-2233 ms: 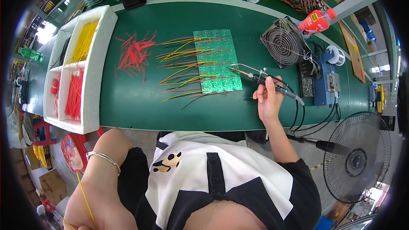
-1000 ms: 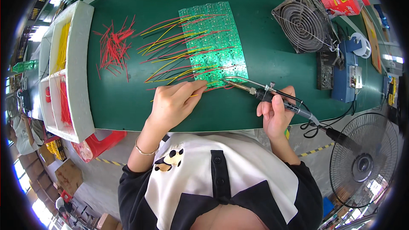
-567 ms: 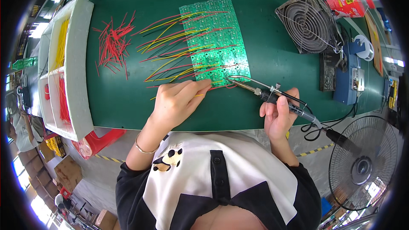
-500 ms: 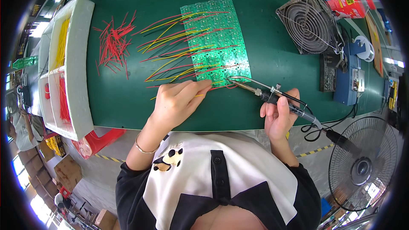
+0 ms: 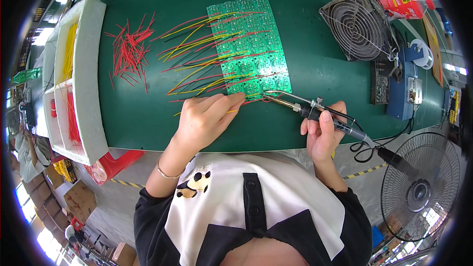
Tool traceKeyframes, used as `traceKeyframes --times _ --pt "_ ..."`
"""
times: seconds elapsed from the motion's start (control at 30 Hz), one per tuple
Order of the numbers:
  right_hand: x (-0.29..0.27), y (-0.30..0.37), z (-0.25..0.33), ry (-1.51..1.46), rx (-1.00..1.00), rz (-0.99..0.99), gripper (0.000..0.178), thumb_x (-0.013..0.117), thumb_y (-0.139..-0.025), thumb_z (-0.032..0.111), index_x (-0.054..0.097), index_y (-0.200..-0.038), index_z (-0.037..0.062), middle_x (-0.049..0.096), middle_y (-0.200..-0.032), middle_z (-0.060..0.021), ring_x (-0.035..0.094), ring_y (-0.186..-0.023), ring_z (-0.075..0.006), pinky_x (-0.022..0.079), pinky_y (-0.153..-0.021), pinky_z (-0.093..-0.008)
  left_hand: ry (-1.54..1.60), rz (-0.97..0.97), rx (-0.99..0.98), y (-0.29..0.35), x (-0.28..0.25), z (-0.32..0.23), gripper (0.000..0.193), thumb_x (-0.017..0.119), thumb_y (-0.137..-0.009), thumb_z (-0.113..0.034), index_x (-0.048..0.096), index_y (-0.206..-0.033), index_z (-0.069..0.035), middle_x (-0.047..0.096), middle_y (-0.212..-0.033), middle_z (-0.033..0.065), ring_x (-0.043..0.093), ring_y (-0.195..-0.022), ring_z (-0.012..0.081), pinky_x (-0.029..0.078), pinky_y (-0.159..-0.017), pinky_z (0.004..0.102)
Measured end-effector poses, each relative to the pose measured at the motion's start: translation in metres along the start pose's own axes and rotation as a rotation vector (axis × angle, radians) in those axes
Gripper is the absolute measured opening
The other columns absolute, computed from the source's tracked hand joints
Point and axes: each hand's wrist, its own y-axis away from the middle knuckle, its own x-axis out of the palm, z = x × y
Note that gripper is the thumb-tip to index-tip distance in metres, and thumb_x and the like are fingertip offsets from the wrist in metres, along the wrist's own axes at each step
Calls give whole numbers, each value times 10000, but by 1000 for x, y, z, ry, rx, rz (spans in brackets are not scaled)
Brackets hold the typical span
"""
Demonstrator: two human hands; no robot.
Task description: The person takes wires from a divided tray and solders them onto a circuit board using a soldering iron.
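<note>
A green circuit board panel (image 5: 256, 42) lies on the bench, with red, yellow and black wires (image 5: 197, 59) running off its left side. At its near edge my left hand (image 5: 204, 118) is closed, thumb and finger pinching a yellow wire (image 5: 231, 112). My right hand (image 5: 326, 133) is wrapped round a soldering iron (image 5: 313, 114) that has a thin metal feed tube clamped along it. The iron's tip meets the near edge of the panel, just right of my left fingers. Whether the tip touches a pad is too small to tell.
Loose red wires (image 5: 130, 51) lie in a pile at the left, beside a white foam box (image 5: 93, 83) of yellow and red wires. At the right stand a square fan (image 5: 352, 27), a blue solder-reel stand (image 5: 406, 86) and a red-labelled bottle (image 5: 404, 4). A round fan (image 5: 419, 192) is nearer me.
Both hands and the iron keep nearly the same place at the panel's near edge. The view has shifted very slightly.
</note>
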Motion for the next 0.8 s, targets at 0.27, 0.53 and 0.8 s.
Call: traceKeyframes --times 0.27,0.53,0.8 --pt "4 0 -1 129 -28 -43 207 474 -889 183 324 -788 84 403 -548 -14 372 -431 -50 377 -378 -228 -18 10 16 -2 -2 -1 181 680 -664 34 621 -823 -27 569 -585 45 530 -441 135 403 -393 237" --pt "5 -1 -2 101 -72 -61 199 455 -897 201 332 -795 82 404 -520 -13 357 -400 -56 375 -369 -227 20 -30 16 -3 0 0 186 676 -668 34 623 -834 -31 562 -579 43 525 -438 141 401 -394 240" --pt "5 1 0 119 -65 -84 189 427 -908 224 341 -812 86 404 -512 -8 335 -384 -57 367 -377 -227 -3 4 21 -1 -2 -5 197 665 -686 17 608 -870 -21 571 -616 55 520 -445 151 397 -397 260"
